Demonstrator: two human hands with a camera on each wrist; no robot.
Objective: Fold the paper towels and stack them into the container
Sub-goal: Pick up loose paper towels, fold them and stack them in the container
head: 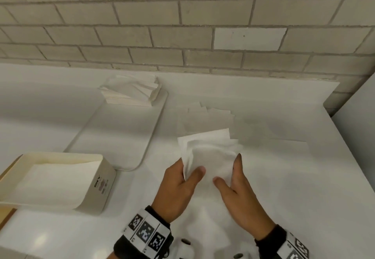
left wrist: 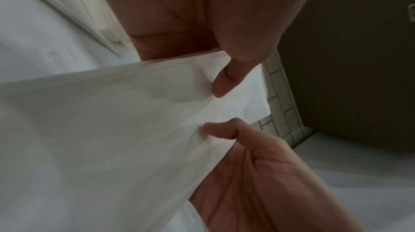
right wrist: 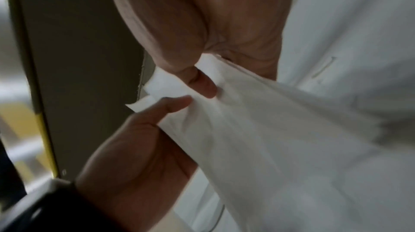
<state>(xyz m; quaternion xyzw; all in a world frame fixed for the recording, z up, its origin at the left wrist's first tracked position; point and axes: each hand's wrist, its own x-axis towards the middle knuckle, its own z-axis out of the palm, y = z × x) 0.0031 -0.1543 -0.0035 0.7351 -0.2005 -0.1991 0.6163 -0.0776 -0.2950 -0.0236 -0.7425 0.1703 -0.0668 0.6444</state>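
Observation:
Above the white counter I hold a white paper towel (head: pixel 209 153) between both hands, its layers fanned at the top. My left hand (head: pixel 190 169) pinches its left edge, thumb in front. My right hand (head: pixel 229 169) pinches the right edge, thumb on the front. In the left wrist view the towel (left wrist: pixel 112 129) spreads below my left thumb (left wrist: pixel 224 83). The right wrist view shows my right thumb (right wrist: pixel 202 83) pressed on the towel (right wrist: pixel 280 138). The cream container (head: pixel 99 187) stands at the left with a folded towel (head: pixel 46 179) inside.
A stack of unfolded towels (head: pixel 132 92) rests on the far end of a white tray (head: pixel 125 137). Loose flat towels (head: pixel 207 120) lie on the counter behind my hands. A brick wall closes the back, and the counter's edge runs along the right.

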